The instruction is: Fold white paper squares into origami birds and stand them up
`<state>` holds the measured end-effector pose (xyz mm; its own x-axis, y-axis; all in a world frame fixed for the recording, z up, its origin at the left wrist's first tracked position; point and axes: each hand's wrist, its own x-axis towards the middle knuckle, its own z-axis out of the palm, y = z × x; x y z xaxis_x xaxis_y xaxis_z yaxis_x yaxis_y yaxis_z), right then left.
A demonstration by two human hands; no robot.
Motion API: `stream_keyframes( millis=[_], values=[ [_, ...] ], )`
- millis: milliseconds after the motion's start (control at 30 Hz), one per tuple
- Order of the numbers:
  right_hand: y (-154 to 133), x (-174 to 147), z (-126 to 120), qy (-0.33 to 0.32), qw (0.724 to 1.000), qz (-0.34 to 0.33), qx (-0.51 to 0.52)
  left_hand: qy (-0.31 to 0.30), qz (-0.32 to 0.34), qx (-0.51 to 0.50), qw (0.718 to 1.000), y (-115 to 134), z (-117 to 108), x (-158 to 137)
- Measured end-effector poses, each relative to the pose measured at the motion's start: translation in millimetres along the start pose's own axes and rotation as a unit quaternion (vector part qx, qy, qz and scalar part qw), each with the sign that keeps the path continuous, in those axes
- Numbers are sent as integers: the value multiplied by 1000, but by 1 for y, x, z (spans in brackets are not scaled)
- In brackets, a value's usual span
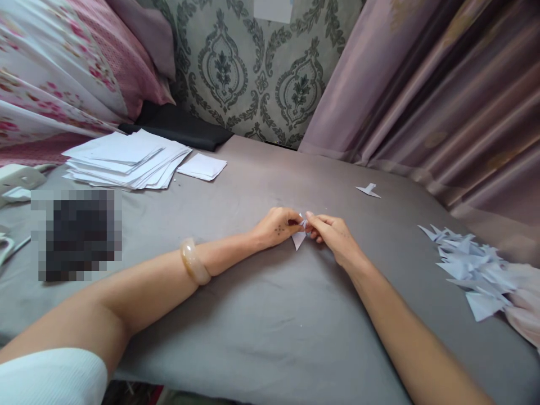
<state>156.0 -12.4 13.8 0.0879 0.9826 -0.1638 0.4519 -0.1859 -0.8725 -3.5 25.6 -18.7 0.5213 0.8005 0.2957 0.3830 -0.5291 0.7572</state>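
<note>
Between my two hands, over the middle of the grey cloth surface, is a small folded white paper piece with a pointed corner hanging down. My left hand pinches it from the left, thumb and fingers closed on its upper part. From the right, my right hand grips the same paper with thumb and curled fingers. The fingers hide most of the folds. A bangle sits on my left forearm.
Stacked white sheets and a smaller stack of paper squares lie back left, near a black folded item. A lone folded paper lies back right. Folded paper pieces pile up beside the curtain. A blurred-out dark object lies left.
</note>
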Motion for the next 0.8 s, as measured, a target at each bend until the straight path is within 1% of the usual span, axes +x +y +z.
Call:
stream_keyframes(
  millis=[233,367,567,667,800],
  values=[
    [-2,2,0,4,1000,18,-12,6,-9,10,1000,1,1,0],
    [-2,3,-1,8,1000,12,-20,6,-10,7,1000,2,0,0],
    [1,6,-1,21,998,-7,-63,12,-3,9,1000,1,1,0],
    [2,7,-2,12,999,4,-48,9,-10,0,1000,2,0,-1],
    [3,8,-3,11,999,1,-36,9,-11,-1,1000,4,-1,-1]
  ],
)
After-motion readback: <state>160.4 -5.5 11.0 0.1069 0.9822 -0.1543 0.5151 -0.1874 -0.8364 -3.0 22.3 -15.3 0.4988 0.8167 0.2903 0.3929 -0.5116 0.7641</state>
